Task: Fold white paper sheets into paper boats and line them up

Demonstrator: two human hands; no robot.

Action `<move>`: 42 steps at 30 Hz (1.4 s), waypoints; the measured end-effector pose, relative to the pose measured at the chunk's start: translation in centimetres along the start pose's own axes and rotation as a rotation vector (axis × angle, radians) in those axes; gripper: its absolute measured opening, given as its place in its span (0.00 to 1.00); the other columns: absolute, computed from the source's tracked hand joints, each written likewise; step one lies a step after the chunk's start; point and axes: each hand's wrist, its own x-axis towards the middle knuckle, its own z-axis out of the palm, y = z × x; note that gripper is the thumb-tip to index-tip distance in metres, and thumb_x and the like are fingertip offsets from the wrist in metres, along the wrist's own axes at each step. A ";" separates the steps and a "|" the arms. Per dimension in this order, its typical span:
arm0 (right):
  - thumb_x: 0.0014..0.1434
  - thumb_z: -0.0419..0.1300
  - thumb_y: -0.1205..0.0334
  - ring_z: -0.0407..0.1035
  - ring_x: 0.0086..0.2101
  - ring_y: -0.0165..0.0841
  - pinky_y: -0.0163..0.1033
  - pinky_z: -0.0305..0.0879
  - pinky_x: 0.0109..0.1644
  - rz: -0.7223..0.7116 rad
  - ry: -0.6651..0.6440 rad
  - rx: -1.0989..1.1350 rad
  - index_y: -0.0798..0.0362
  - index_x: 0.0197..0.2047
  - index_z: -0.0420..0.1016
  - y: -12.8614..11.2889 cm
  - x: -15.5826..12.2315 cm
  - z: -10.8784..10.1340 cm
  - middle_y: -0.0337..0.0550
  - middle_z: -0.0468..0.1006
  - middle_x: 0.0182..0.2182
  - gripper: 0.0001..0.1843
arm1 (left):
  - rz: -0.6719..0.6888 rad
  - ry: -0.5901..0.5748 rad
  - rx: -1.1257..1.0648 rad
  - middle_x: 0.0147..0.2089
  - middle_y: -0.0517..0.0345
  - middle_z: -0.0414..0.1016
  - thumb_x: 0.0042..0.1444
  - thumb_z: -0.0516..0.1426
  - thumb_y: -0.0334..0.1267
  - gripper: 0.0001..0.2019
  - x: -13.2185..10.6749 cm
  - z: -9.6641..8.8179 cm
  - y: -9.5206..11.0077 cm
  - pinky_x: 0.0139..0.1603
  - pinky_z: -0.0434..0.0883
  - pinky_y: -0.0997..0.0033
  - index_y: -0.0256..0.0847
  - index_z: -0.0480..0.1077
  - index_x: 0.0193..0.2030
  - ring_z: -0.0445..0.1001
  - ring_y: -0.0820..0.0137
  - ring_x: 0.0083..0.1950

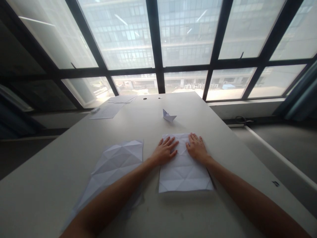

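Note:
A creased white sheet of paper (184, 172) lies flat on the table (49, 185) in front of me. My left hand (164, 150) rests on its upper left part, fingers spread and flat. My right hand (196, 147) presses on its upper right part, fingers stretched out. Neither hand holds anything. A second creased sheet (116, 162) lies to the left, partly under my left forearm. A small folded paper boat (168, 115) stands farther back, beyond the hands.
More flat sheets (109, 109) lie at the far left corner of the table, near two small dark holes (145, 98) in the tabletop. Large windows with dark frames run behind the table. The table's right edge drops to the floor.

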 end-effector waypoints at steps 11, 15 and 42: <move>0.66 0.41 0.61 0.42 0.67 0.36 0.46 0.38 0.70 -0.403 -0.060 0.133 0.63 0.70 0.50 -2.8 -1.6 -0.7 0.52 0.52 0.68 0.31 | 0.004 -0.017 -0.001 0.74 0.57 0.44 0.67 0.42 0.54 0.29 0.2 0.1 0.1 0.70 0.41 0.44 0.50 0.46 0.72 0.41 0.58 0.74; 0.67 0.41 0.55 0.40 0.68 0.38 0.49 0.36 0.70 -0.325 -0.111 0.101 0.64 0.70 0.48 -2.8 -1.6 -0.4 0.52 0.48 0.69 0.33 | -0.006 -0.030 0.009 0.74 0.56 0.44 0.66 0.42 0.54 0.31 0.2 0.3 0.0 0.70 0.41 0.46 0.47 0.44 0.72 0.41 0.59 0.74; 0.65 0.47 0.59 0.44 0.67 0.42 0.53 0.32 0.69 -0.060 0.104 0.028 0.62 0.66 0.59 0.2 0.1 -0.7 0.57 0.55 0.67 0.28 | 0.063 0.047 -0.082 0.71 0.54 0.53 0.64 0.49 0.54 0.28 0.3 0.3 -0.5 0.71 0.47 0.51 0.48 0.56 0.68 0.50 0.60 0.72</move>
